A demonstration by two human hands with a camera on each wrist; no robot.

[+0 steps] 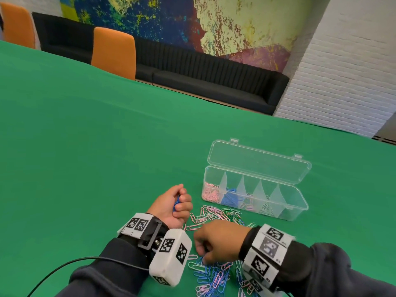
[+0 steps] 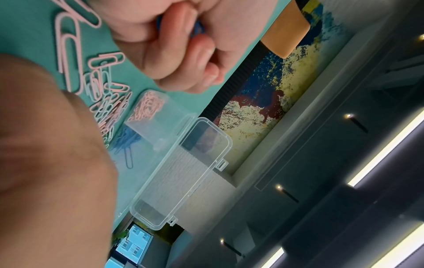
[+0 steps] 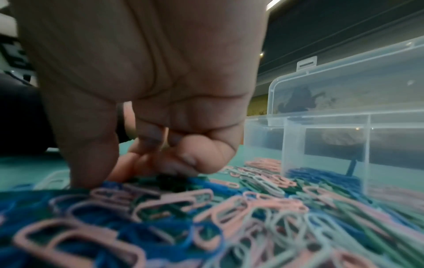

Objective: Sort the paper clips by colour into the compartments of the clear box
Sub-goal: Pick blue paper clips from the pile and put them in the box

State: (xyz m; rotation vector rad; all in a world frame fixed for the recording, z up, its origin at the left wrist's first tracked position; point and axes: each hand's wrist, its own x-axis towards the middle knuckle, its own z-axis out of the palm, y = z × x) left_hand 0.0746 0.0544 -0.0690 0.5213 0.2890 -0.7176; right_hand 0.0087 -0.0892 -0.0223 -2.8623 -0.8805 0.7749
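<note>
Your left hand (image 1: 174,205) is curled into a loose fist, thumb side up, resting on the green desk (image 1: 85,146), and the fingers (image 2: 174,54) are wrapped round a small bunch of blue paper clips (image 1: 176,202); the blue shows between them in the wrist view too. Your right hand (image 1: 218,241) is down over the loose heap of paper clips (image 1: 214,273), knuckles up, fingers (image 3: 91,163) bent and their tips on the pile. Whether they have pinched a clip, the blurred wrist view does not tell.

The heap is a mix of pink, blue, green and pale clips, spread on the desk from in front of your wrists up towards the clear box (image 1: 295,207), just short of its near wall. The box stands beyond your right hand with its lid (image 1: 257,161) swung open and tilted back. The leftmost compartment holds pink clips (image 1: 211,192). The next holds blue clips (image 1: 230,198). The third has a few clips of mixed colour, the fourth a few I cannot name by colour.

Across the desk stand two orange chairs (image 1: 115,52) and a long black sofa (image 1: 214,82) under a painted wall.
</note>
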